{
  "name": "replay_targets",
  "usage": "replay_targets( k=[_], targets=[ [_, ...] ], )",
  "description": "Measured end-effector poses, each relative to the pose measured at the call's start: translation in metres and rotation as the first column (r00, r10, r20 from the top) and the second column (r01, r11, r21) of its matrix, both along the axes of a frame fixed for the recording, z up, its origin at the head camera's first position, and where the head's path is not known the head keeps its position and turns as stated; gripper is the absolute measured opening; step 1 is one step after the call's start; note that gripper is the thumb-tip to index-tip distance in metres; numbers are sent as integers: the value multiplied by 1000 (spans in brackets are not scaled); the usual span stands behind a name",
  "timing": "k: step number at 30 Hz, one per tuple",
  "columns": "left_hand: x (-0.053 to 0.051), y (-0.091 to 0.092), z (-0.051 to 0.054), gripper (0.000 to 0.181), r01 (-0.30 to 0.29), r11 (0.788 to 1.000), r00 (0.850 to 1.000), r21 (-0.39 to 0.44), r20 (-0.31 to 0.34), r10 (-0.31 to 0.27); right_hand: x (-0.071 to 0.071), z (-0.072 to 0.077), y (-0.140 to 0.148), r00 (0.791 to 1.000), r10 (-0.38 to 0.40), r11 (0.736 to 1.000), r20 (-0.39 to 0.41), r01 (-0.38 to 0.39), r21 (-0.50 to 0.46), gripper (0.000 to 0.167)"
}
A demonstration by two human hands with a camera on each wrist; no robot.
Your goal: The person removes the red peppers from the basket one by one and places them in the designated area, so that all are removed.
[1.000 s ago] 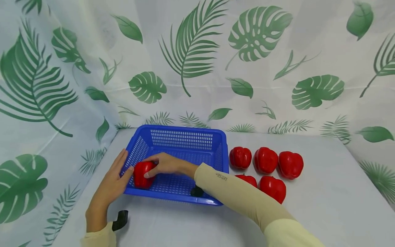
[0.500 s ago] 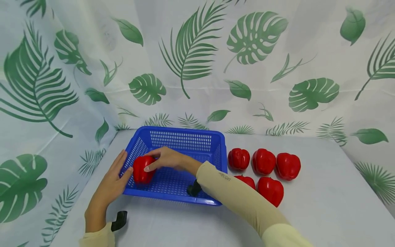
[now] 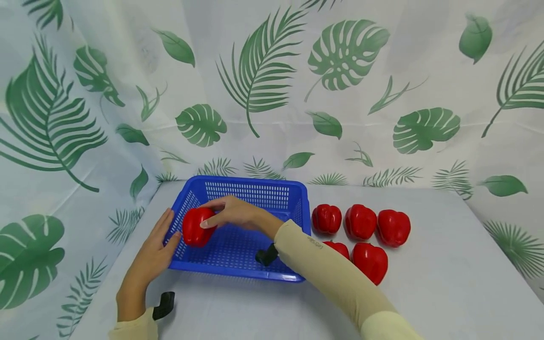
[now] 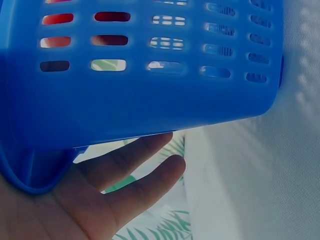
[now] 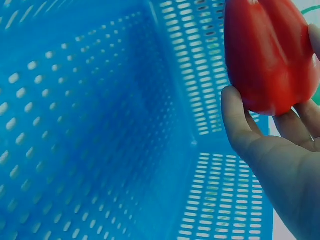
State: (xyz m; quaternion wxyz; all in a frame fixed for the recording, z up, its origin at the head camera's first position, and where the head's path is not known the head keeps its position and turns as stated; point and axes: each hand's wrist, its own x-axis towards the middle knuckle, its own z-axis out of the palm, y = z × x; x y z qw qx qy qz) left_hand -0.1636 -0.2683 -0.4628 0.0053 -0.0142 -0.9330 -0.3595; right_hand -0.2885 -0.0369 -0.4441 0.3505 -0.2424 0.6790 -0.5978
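A red bell pepper (image 3: 197,227) is held by my right hand (image 3: 229,212) above the left end of a blue plastic basket (image 3: 238,276). In the right wrist view, the thumb and fingers of that hand (image 5: 280,160) grip the glossy pepper (image 5: 270,55) at its lower end, beside the perforated walls. My left hand (image 3: 150,250) rests against the basket's left side. The left wrist view has two straight fingers of the left hand (image 4: 95,200) beside the slotted blue basket wall (image 4: 150,100), with red showing through some slots.
Right of the basket, several more red bell peppers lie on the white table (image 3: 450,255), such as one pepper (image 3: 394,228) at the back right. My right forearm partly hides a nearer pepper (image 3: 337,248). A leaf-printed curtain (image 3: 272,94) stands behind and to the left.
My right hand has raised the pepper from low in the basket to about rim height, tilting it slightly. The left hand stays at the basket's left side. The head view has shifted slightly.
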Motion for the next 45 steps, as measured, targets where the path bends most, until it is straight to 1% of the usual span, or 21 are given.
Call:
replay_targets(
  k=[6, 14, 19, 21, 29, 33, 39, 45],
  targets=[
    [0, 2, -1, 73, 2, 1000, 1000, 2, -2, -2, 0, 8, 9, 1000, -3, 1000, -3, 2, -31, 54],
    [3, 2, 1, 74, -10, 1000, 999, -8, 38, 11, 1, 23, 22, 1000, -18, 997, 13, 18, -72, 53],
    [3, 0, 0, 75, -15, 1000, 999, -13, 45, 15, 0, 33, 32, 1000, -23, 997, -4, 22, -78, 53],
    [3, -1, 0, 75, -14, 1000, 999, -13, 43, 14, -1, 35, 36, 1000, -25, 997, -15, 24, -74, 54],
    [5, -2, -1, 74, -2, 1000, 999, 11, 34, 2, 0, 45, 56, 999, -32, 994, -44, 27, -105, 55],
    [5, -2, -1, 74, 4, 1000, 1000, 21, 25, -5, 0, 47, 67, 997, -46, 992, -56, 40, -117, 54],
    [5, 0, -1, 74, 11, 999, 1000, 44, 15, -12, 0, 53, 85, 996, -40, 990, -78, 29, -141, 51],
    [4, 0, 1, 73, 19, 999, 1000, 31, 0, -19, 0, 59, 103, 994, -54, 993, -96, 43, -111, 53]
  ],
)
